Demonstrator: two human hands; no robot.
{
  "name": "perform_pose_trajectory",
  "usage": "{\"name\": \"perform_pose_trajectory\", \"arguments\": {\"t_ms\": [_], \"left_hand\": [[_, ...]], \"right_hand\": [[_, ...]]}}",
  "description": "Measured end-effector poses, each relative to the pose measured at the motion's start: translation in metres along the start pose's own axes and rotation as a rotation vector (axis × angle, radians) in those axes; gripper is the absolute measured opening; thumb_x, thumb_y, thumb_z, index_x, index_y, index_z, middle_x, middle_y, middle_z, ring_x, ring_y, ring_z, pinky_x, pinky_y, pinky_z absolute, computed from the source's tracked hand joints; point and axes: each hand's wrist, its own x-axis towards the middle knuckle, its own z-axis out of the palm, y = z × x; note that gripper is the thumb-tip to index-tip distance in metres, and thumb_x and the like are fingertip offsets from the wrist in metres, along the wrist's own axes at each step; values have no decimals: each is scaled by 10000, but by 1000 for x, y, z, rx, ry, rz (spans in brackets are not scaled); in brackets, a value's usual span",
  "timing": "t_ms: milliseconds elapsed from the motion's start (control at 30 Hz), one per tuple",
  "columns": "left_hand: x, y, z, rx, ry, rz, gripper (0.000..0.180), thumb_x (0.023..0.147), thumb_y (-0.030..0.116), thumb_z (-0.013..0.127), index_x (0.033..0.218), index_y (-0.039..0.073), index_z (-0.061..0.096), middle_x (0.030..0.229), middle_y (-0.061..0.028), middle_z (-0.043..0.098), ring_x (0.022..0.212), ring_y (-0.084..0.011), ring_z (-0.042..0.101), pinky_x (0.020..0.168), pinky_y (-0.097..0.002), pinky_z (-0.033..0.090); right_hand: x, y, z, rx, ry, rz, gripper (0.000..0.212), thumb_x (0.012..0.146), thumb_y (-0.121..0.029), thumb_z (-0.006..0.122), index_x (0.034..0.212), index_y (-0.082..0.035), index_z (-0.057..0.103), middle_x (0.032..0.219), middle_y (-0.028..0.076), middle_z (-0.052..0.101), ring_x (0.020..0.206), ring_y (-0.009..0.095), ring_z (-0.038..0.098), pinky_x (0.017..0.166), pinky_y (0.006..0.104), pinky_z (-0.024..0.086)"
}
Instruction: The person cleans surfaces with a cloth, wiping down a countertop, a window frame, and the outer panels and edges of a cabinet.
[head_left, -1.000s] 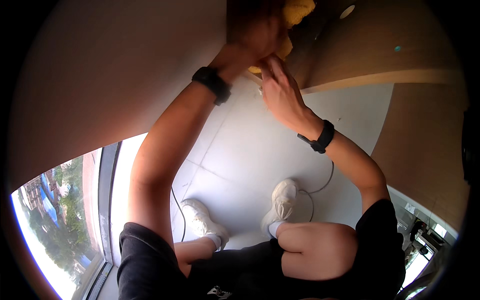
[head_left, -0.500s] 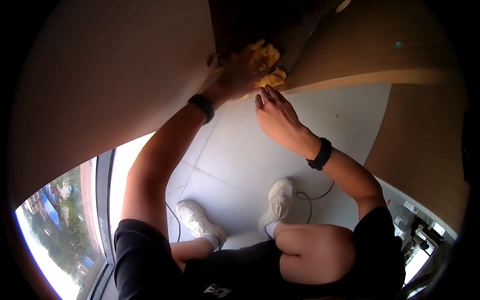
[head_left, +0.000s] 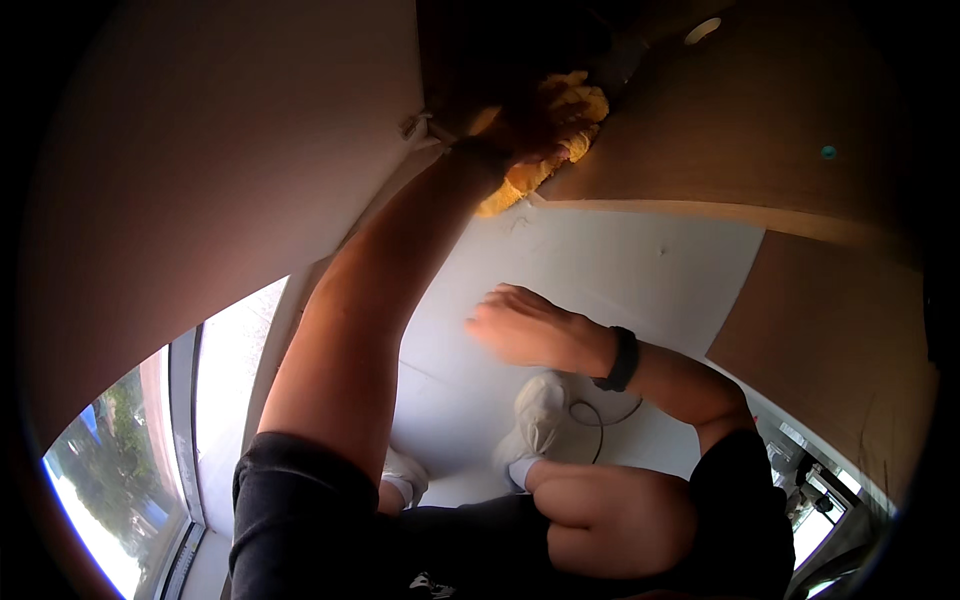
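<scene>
A yellow fluffy cloth (head_left: 508,192) lies bunched in the dim corner beside the wooden panel. My left hand (head_left: 535,138) is stretched far forward, its fingers pressed into the cloth and gripping it; shadow hides part of that hand. Over the pale floor, away from the cloth, hangs my right hand (head_left: 530,328). Its back faces up and its fingers are bent, smeared by motion and partly hidden, so I cannot tell whether they are closed.
A wooden panel (head_left: 700,170) with a pale edge stands at the right, and a brown wall surface (head_left: 230,170) slopes along the left. A window (head_left: 130,450) is at lower left. A thin cable (head_left: 600,420) curls on the floor by my shoe (head_left: 535,415).
My left hand has reached farther forward and to the right, with the cloth moving along. The right hand has drawn back from the cloth toward me.
</scene>
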Motion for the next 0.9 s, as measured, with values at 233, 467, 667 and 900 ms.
{"name": "perform_pose_trajectory", "arguments": {"t_ms": [233,467,667,900], "left_hand": [[5,-21,-78,-260,191,-99,414,868,270,565,1270,176,545,1359,-50,449,1292,-240,364,1107,-372,253],[-28,-22,-28,39,634,-364,368,877,156,530,1209,-3,548,1162,-190,554,1124,-354,511,995,-431,395],[-74,32,-14,345,-113,-501,369,886,228,523,1129,-46,566,934,-182,651,861,-350,667,655,-394,559],[-107,35,-68,-16,-60,-356,310,894,263,527,1011,-10,616,875,-212,656,728,-305,691,520,-415,550]], "right_hand": [[-1,-17,25,-133,202,-58,65,731,-105,588,670,-106,565,589,27,549,608,160,567,603,293,434],[2,-16,23,-132,238,-75,83,738,-87,577,666,-86,534,617,47,541,646,184,577,640,317,452],[3,-22,25,-196,286,-133,64,745,-109,578,686,-91,559,613,33,556,630,158,585,610,293,439],[3,-25,-13,7,544,-185,52,724,-52,581,756,-43,541,674,79,533,654,236,556,700,364,468]]}}
